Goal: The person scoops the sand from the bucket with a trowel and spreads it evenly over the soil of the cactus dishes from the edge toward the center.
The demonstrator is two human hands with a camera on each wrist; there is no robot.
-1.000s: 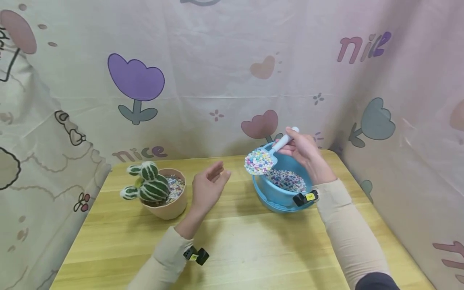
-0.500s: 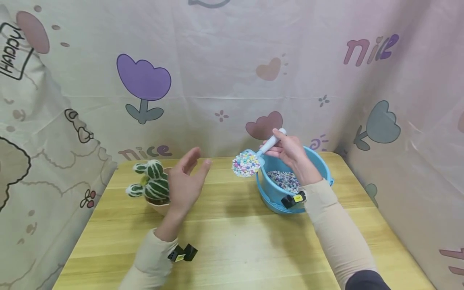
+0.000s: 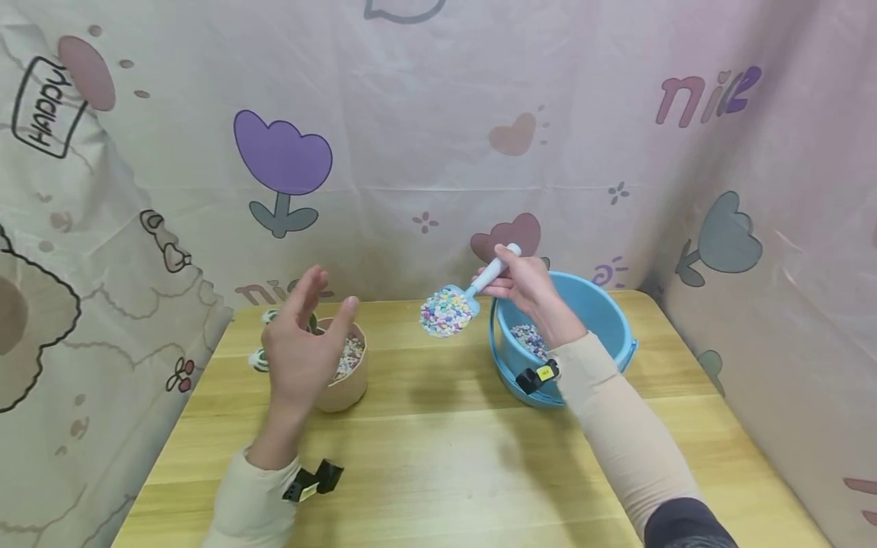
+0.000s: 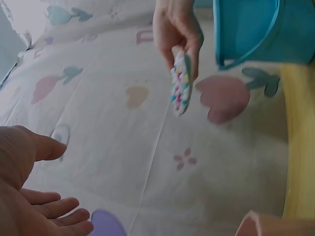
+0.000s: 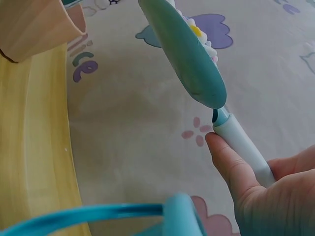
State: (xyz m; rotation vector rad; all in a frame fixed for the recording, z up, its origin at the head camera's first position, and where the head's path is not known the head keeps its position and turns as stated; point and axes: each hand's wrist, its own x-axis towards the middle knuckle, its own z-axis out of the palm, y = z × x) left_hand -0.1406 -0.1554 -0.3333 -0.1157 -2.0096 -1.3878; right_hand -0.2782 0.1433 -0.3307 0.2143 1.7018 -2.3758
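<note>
My right hand [image 3: 530, 289] grips the pale handle of a small light-blue toy shovel [image 3: 489, 278]. Multicoloured pebbles [image 3: 445, 310] are heaped in its scoop, held in the air left of the blue bucket. In the right wrist view the shovel's underside [image 5: 192, 61] faces the camera. My left hand [image 3: 301, 350] is held up with fingers and thumb spread, holding nothing. It covers most of a green-and-white plush cactus [image 3: 259, 360] in a peach pot [image 3: 346, 392], which contains small mixed pebbles. From this view I cannot tell whether the hand touches the cactus.
The blue bucket [image 3: 599, 312], with more pebbles [image 3: 529, 339] inside, stands at the table's right; its handle hangs down. Both containers stand on a wooden table [image 3: 425, 457]. A printed cloth [image 3: 397, 129] hangs behind and along the sides.
My right hand has carried the loaded shovel leftward, away from over the bucket. The left hand has moved left from beside the pot to in front of the cactus. The view has shifted slightly.
</note>
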